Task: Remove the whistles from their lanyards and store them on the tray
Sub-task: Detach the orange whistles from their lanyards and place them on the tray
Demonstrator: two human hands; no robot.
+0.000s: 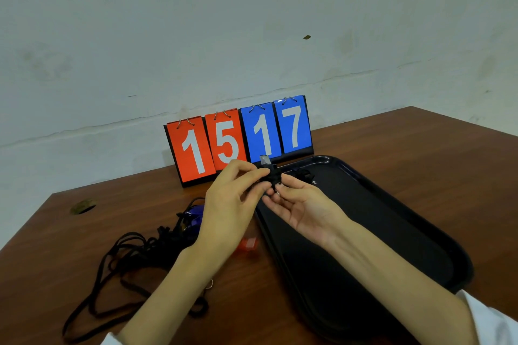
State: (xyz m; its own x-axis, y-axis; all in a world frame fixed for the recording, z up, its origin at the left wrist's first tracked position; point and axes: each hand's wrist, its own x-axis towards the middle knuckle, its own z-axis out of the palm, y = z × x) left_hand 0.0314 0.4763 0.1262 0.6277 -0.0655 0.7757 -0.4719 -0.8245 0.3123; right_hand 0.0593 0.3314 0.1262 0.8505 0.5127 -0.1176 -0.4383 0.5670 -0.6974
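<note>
The whistle (pixel 265 165), black with a grey mouthpiece, is held in the air over the tray's (pixel 378 232) far left corner. The left grip (pixel 235 193) pinches it. The right grip (pixel 297 204), palm up, pinches the bunched black cord (pixel 274 177) at its ring, so the whistle looks not yet freed.

A small dark thing (pixel 306 175) lies in the tray's far corner; I cannot tell whether it is a stored whistle. The rest of the tray floor shows bare. A blue whistle (pixel 195 213) and a red whistle (pixel 248 245) lie on the counter (pixel 420 154) left of the tray, beside a tangle of lanyards (pixel 131 255), so most of the work looks undone.

There is plenty of room to set the whistle straight down. The scoreboard (pixel 238 143) stands just behind the hands, limiting any forward reach. The left forearm lies over the tangle, which could snag. The tray's raised left rim runs between the loose whistles and the tray floor.
</note>
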